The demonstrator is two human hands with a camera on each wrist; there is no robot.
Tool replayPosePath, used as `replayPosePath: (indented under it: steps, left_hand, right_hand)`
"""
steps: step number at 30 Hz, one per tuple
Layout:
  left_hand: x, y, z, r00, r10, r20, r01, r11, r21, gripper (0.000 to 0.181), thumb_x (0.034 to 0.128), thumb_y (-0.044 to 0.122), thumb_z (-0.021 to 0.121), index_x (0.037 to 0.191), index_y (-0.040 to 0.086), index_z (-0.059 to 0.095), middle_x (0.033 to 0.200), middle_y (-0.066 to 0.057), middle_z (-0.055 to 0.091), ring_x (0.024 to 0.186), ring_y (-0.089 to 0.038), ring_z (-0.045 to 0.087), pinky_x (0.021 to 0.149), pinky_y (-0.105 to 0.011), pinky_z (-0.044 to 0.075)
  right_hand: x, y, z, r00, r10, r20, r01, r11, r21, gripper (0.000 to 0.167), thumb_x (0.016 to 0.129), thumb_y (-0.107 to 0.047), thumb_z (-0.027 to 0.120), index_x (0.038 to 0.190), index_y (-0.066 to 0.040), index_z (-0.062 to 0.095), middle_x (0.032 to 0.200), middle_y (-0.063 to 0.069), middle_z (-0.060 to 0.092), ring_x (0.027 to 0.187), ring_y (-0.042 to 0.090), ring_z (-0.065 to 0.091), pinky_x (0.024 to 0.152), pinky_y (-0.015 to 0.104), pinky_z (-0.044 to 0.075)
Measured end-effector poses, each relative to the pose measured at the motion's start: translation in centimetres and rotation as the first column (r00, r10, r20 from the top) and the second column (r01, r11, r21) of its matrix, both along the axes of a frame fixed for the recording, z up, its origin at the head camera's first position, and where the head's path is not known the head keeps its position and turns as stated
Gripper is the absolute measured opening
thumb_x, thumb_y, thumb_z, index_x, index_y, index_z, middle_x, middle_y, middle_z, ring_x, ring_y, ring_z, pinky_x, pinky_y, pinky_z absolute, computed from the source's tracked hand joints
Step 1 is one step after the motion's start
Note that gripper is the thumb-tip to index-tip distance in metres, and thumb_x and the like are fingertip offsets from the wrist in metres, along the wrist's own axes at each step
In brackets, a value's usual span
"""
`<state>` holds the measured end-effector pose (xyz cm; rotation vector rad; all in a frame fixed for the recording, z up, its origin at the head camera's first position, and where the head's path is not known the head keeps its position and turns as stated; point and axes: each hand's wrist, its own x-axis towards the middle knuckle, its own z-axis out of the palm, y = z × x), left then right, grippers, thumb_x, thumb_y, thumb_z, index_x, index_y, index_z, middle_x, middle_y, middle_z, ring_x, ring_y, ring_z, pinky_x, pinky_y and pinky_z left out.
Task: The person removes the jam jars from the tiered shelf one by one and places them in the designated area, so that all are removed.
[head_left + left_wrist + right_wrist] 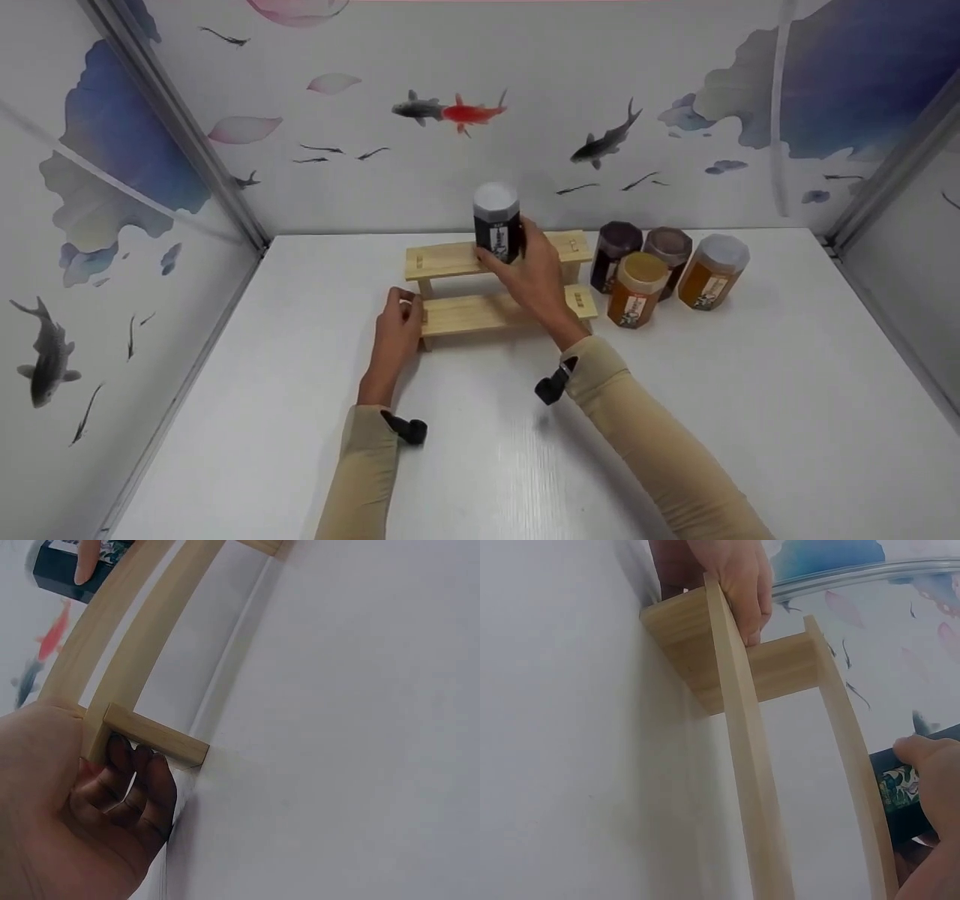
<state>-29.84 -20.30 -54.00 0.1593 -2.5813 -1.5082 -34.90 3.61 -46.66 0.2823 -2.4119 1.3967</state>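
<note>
A two-tier wooden step shelf [472,315] stands on the white table. My left hand [395,330] grips its left end at the lower step; in the left wrist view the curled fingers [154,791] reach under the board beside the end piece. With my right hand [540,274] I hold a dark jar [495,225] with a white lid, thumb on one side and fingers on the other. The jar is upright at the upper step [442,260], near its middle. Whether its base touches the board is hidden by the hand.
Right of the shelf stand several more jars: a dark purple one [616,251], a brown one [675,251], an amber one with a yellow lid [637,292] and an amber one with a pale lid [712,274]. A fish-painted wall [337,195] closes off the table's back.
</note>
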Motion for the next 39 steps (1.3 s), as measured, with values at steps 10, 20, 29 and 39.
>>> replayPosePath:
  steps: [10, 20, 29, 39]
  left_hand:
    - [-0.1, -0.1, -0.4, 0.999, -0.009, -0.036, 0.008, 1.000, -0.015, 0.030, 0.1159, 0.034, 0.046, 0.130, 0.009, 0.055, 0.084, -0.003, 0.064, 0.068, -0.015, 0.055, 0.059, -0.028, 0.046]
    - [0.1, -0.1, -0.3, 1.000, -0.006, -0.008, 0.006, 1.000, 0.008, 0.031, 0.1161, 0.035, 0.046, 0.132, 0.010, 0.054, 0.088, -0.004, 0.064, 0.073, -0.017, 0.057, 0.062, -0.030, 0.048]
    - [-0.1, 0.1, -0.1, 1.000, -0.010, -0.003, 0.010, 1.000, 0.012, 0.030, 0.1161, 0.034, 0.046, 0.133, 0.009, 0.054, 0.089, -0.005, 0.063, 0.073, -0.017, 0.057, 0.061, -0.029, 0.047]
    - [0.1, 0.1, -0.1, 1.000, -0.003, 0.000, 0.003, 1.000, -0.001, 0.031, 0.1165, 0.036, 0.045, 0.132, 0.011, 0.054, 0.091, -0.004, 0.065, 0.076, -0.017, 0.058, 0.063, -0.029, 0.047]
  right_hand:
    - [2.6, 2.7, -0.2, 0.991, 0.133, 0.012, -0.128, 0.974, -0.185, 0.079, 0.083, -0.039, 0.096, 0.143, -0.007, 0.055, 0.138, 0.011, 0.070, 0.129, 0.023, 0.069, 0.110, 0.042, 0.055]
    - [5.6, 7.6, 0.4, 0.994, 0.057, -0.089, -0.070, 0.986, -0.152, 0.081, 0.083, -0.044, 0.096, 0.145, -0.007, 0.058, 0.137, 0.012, 0.072, 0.127, 0.027, 0.070, 0.106, 0.047, 0.059]
    - [6.8, 13.5, 1.4, 0.961, -0.195, -0.195, 0.127, 0.941, -0.313, 0.075, 0.085, -0.022, 0.096, 0.148, -0.007, 0.057, 0.142, 0.007, 0.068, 0.127, 0.019, 0.068, 0.110, 0.042, 0.056]
    - [7.7, 19.9, -0.5, 0.945, -0.304, -0.122, 0.269, 0.933, -0.237, 0.076, 0.087, -0.031, 0.094, 0.149, -0.010, 0.055, 0.143, 0.006, 0.067, 0.128, 0.020, 0.067, 0.107, 0.031, 0.056]
